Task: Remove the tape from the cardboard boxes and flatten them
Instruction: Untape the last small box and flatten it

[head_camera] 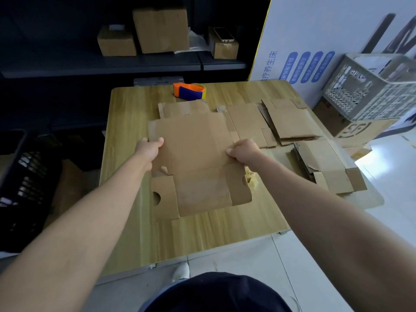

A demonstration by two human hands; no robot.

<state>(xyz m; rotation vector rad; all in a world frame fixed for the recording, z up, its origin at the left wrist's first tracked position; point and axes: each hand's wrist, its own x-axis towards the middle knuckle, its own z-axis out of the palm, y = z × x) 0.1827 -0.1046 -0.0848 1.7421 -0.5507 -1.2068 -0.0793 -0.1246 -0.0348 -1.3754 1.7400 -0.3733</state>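
Opened-out brown cardboard box point(195, 158) lies mid-way across the light wooden table point(126, 221). Its near end is on the tabletop and the far part looks slightly lifted. Left hand point(150, 147) pinches the left edge, thumb on top, fingers under. Right hand point(242, 152) grips the right edge the same way. No tape shows on the upper face. The underside is hidden, so I can't rule out a leftover strip.

Risks as I read them:
- Near side flaps point(163, 197) aren't fully flat and the creases look springy. If they're released without pressing, the sheet may pop back up.
- Crumpled yellowish wad point(251, 177), probably pulled tape, lies just beside the box's right flap. Sliding the sheet right could stick it to the underside or drag it along.
- Stack of flattened brown cardboard point(324, 170) sits right at the table's right edge. A bump or a careless drop onto it could send the pile to the floor.
- Fanned flat brown sheets point(290, 122) beyond it aren't squared up, so the same slip risk applies.
- Orange-and-blue tape dispenser point(190, 91) sits near the far edge. Shoving the sheet forward could knock it off the back.

Closed brown cardboard boxes point(161, 30) on the dark shelf behind look unopened, so I'd judge the job unfinished.
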